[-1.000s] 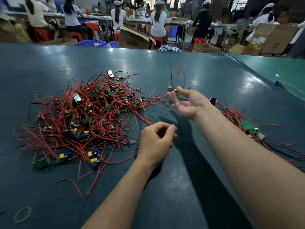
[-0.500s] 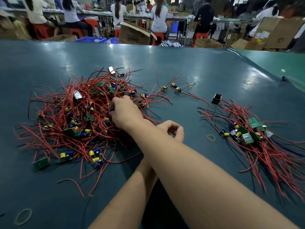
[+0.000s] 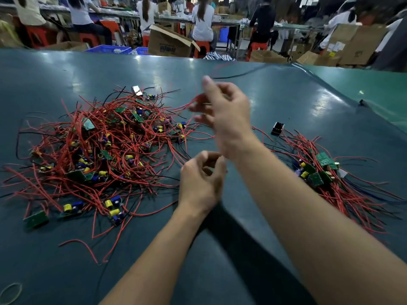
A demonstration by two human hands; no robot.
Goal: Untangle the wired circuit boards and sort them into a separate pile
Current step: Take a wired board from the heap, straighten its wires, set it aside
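Two heaps of wired boards lie on the dark green table [image 3: 275, 89]: a big tangled heap [image 3: 105, 150] to the left and a smaller sorted pile [image 3: 330, 179] well apart on the right. Each piece looks light, a small green board carrying yellow and blue parts, with long thin red wires and a few black ones trailing off it. Those wires are soft and springy, so they probably snag on their neighbours and drag other boards along when pulled. Taking hold of a board by its edges, or of the wires close to the board, seems safer than tugging a far wire end, since the solder joints are likely the weak spot.

Raised above the right edge of the tangle, the right hand [image 3: 224, 113] is blurred with motion; its fingers seem pinched on red wires [image 3: 198, 99] that run back down into the heap, and a long red and black strand arcs above it, though whether a board hangs from it I cannot tell. Lower and nearer, the left hand [image 3: 201, 179] has loosely curled fingers just beside the heap and appears to hold nothing.

One small black part [image 3: 278, 128] sits alone near the sorted pile, and a rubber band [image 3: 11, 292] lies at the near left corner
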